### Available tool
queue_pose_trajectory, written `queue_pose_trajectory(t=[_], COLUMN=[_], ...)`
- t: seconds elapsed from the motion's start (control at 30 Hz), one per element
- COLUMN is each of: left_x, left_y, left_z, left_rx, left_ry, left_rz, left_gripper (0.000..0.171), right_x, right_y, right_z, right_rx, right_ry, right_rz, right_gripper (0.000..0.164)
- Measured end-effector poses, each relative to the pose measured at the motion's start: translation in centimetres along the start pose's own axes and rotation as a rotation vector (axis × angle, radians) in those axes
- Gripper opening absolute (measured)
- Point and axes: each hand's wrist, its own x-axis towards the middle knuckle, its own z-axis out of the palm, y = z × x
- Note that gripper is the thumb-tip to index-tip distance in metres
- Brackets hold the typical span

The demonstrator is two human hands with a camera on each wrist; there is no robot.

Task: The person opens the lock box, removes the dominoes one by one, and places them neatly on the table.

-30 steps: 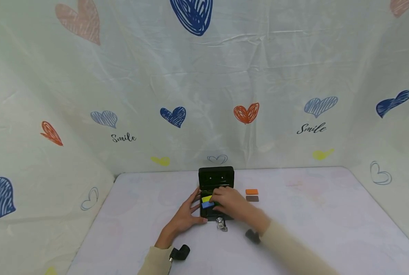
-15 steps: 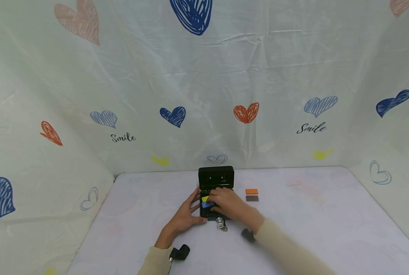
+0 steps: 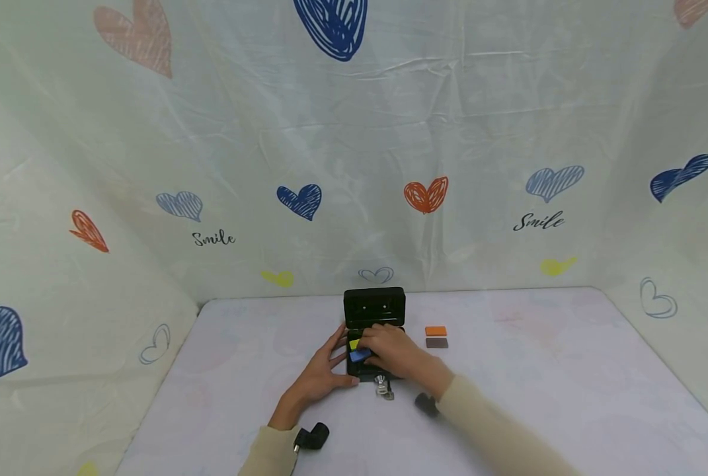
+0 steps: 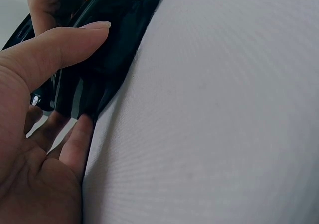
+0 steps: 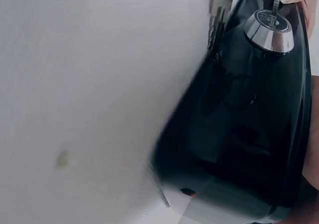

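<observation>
A small black cash box [image 3: 374,309] stands with its lid raised at the back middle of the table. My left hand [image 3: 318,377] grips the box's left side; in the left wrist view the thumb [image 4: 75,47] lies across its front. Inside, a blue block [image 3: 359,356] is slightly tilted, with a yellow block [image 3: 354,344] behind it. My right hand [image 3: 398,350] reaches into the box and appears to pinch the blue block, its fingertips partly hidden. A silver lock [image 5: 269,32] with a key in it sits on the box front; more keys [image 3: 383,390] hang there.
To the right of the box, an orange block [image 3: 435,331] and a grey-brown block [image 3: 437,343] lie one behind the other on the white table [image 3: 526,383]. A heart-printed curtain [image 3: 484,132] hangs behind the table.
My right hand has shifted slightly left inside the box, covering more of the yellow block. The blue block has tilted a little. My left hand stays in place.
</observation>
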Motion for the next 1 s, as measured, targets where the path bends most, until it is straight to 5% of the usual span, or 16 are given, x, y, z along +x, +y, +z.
queue_pose_trajectory(t=[1.0], left_x=[-0.03], left_y=[0.08], left_z=[0.01], left_rx=[0.001], left_ry=[-0.003], left_rz=[0.019], left_gripper=[0.116], right_x=[0.22], right_y=[0.05], right_z=[-0.07], right_rx=[0.013], right_ry=[-0.022], right_rz=[-0.015], right_gripper=[0.021])
